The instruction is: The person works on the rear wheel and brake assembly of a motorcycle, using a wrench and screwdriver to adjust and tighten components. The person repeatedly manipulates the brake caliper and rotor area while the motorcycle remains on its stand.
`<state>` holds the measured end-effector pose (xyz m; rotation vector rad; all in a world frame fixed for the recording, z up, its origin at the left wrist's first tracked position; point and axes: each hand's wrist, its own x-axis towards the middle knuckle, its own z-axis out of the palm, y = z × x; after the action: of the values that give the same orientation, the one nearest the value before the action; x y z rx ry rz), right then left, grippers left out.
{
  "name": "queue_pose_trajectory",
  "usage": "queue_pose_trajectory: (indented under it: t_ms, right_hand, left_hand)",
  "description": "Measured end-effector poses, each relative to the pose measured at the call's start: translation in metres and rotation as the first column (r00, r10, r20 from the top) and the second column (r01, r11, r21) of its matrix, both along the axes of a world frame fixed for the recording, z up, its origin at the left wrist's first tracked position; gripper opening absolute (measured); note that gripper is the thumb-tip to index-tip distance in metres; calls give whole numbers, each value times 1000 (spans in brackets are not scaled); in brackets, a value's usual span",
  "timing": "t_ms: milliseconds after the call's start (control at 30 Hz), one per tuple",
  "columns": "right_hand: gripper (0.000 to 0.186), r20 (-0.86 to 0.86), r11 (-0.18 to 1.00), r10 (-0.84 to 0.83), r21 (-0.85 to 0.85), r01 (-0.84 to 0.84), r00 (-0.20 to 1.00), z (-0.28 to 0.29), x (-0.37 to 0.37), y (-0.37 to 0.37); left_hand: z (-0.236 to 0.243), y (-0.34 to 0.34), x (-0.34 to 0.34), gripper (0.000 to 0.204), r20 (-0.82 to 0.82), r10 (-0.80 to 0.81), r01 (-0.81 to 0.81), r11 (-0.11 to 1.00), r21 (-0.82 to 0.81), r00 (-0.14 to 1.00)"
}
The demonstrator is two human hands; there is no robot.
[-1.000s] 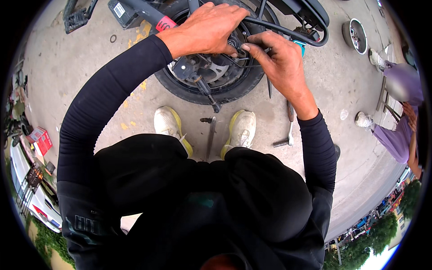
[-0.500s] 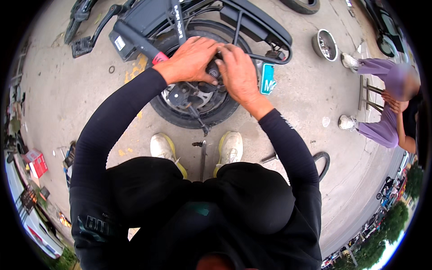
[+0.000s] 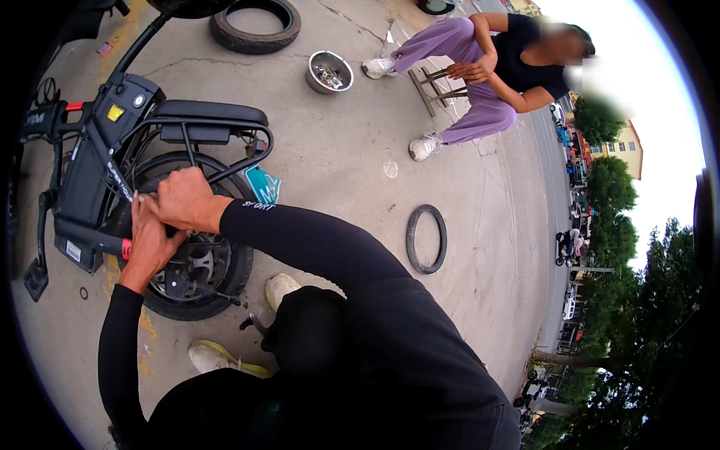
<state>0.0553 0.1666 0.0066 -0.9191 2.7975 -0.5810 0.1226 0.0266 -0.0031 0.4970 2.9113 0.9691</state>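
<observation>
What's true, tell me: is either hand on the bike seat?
No: the left hand and right hand are both at the wheel.

The ground is grey concrete, crossed by thin cracks and marked with worn yellow paint, and a low stool stands on it. Along the right runs a grey road — lined with vehicles and leafy green trees — with a pale yellow building rising beyond under a bright white sky. Soft daylight falls evenly over the concrete.
</observation>
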Motion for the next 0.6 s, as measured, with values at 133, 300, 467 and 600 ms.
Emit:
queue_pose_trajectory:
  t_ms: [133,300,467,600]
  right_hand:
    - [57,-28,998,26,51,-25,999,0,-8,-19]
    - [53,-114,998,-39,37,44,993,-8,-13,-10]
    - [46,-130,999,-38,-3,38,991,-23,-12,-12]
    - [36,-77,989,-125,-88,119,989,-8,-6,-24]
  left_hand:
    - [-6,-26,-2,65,41,-47,52,992,-114,998]
    - [-16,-19,-6,65,-16,-81,80,996,-49,997]
    - [-23,-25,-2,63,-81,-103,102,995,-14,991]
    - [-19,-33,-2,58,-78,-110,108,994,-26,991]
